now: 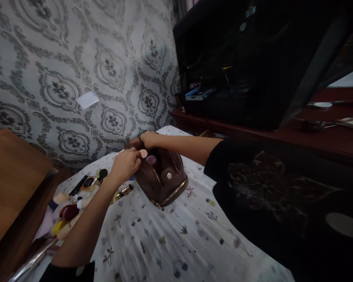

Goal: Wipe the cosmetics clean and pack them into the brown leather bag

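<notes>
A brown leather bag [157,188] with gold zippers stands on the patterned bedsheet, its top unzipped. My left hand [125,164] is at the near left rim of the opening, its fingers closed around a small pale pink object [143,153] whose kind I cannot make out. Over the far end of the bag, my right hand [149,139] grips the rim, with some fingertips hidden. A rounded mauve item [151,159] shows inside the opening, below the pink one. The rest of the bag's inside is dark.
Cosmetic bottles and tubes [69,211] lie heaped to the left, partly behind my left forearm. A gold and black tube [125,192] lies beside the bag. A wooden board [14,176], patterned wall [111,78] and large black cabinet-like object [238,70] surround the bed.
</notes>
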A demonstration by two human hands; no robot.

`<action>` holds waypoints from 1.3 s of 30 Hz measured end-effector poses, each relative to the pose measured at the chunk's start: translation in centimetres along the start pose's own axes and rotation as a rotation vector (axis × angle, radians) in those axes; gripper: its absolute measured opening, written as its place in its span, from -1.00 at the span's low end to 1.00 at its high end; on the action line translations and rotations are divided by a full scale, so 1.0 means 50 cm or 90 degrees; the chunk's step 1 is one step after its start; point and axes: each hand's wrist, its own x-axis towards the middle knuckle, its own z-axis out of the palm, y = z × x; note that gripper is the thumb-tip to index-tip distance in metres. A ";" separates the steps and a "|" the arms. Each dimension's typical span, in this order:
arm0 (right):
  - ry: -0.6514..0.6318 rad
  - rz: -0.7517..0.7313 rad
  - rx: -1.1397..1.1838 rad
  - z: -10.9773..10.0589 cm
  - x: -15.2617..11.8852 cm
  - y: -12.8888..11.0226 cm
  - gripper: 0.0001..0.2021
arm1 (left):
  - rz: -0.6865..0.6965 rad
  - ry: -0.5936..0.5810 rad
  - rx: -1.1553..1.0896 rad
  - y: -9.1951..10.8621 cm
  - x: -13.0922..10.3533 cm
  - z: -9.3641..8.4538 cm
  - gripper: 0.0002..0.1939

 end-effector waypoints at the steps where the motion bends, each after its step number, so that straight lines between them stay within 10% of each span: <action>1: -0.016 0.021 -0.013 -0.002 0.000 -0.002 -0.68 | -0.002 -0.003 0.007 0.000 0.000 0.000 -0.70; 39: -0.059 -0.069 -0.239 -0.029 -0.057 -0.025 -0.67 | 0.020 0.003 -0.008 -0.001 0.002 -0.006 -0.73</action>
